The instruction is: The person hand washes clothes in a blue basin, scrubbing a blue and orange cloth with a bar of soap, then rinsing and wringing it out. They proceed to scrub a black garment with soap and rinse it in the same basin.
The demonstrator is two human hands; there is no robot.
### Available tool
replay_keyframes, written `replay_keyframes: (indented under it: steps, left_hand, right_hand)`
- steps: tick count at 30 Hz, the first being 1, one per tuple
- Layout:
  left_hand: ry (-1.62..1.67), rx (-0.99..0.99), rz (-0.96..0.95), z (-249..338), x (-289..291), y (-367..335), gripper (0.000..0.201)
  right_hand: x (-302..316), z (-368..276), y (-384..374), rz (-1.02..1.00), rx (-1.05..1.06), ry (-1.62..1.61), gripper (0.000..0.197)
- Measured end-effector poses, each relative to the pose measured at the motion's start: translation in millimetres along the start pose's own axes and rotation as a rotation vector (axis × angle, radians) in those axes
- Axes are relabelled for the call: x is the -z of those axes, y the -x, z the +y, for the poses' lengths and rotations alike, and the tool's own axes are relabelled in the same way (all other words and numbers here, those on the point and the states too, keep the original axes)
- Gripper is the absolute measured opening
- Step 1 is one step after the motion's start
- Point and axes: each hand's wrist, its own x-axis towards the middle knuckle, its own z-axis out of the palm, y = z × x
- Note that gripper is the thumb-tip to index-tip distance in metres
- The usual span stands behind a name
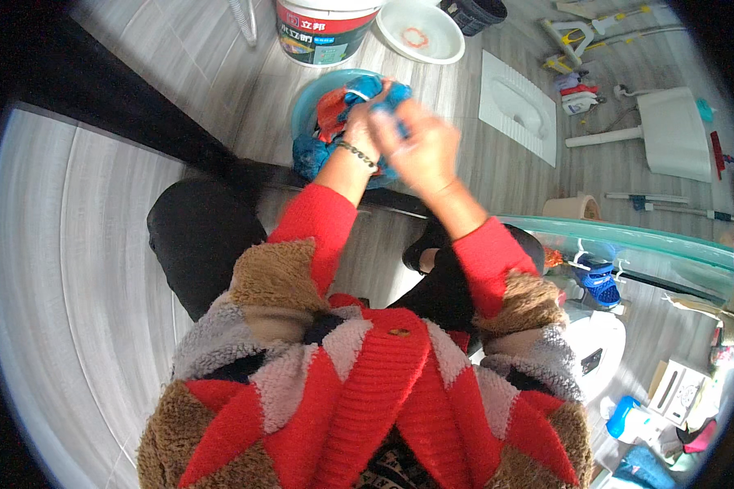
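A light blue basin [303, 114] stands on the floor in front of me, with a wet-looking blue and orange garment [332, 107] bunched in it. Over the basin, my left hand [362, 132] grips part of the garment, its fingers mostly hidden by cloth and the other hand. My right hand [420, 147], smeared by motion, is closed on a blue fold of the same garment, close against the left. A dark bead bracelet circles my left wrist. More blue cloth hangs at the basin's near left rim.
Behind the basin stand a large paint bucket [318, 37] and a white basin [422, 33]. A squat toilet [519, 110] is set in the floor to the right. A dark raised sill [281, 175] and a glass panel edge [628, 232] lie nearer me.
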Motion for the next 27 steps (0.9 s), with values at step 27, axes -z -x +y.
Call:
replay_keyframes:
  steps: [27]
  left_hand:
    - [0.180,-0.007,-0.431,14,-7,28,0.030]
  right_hand:
    - [-9,99,-30,0.483,-0.731,-1.564,0.014]
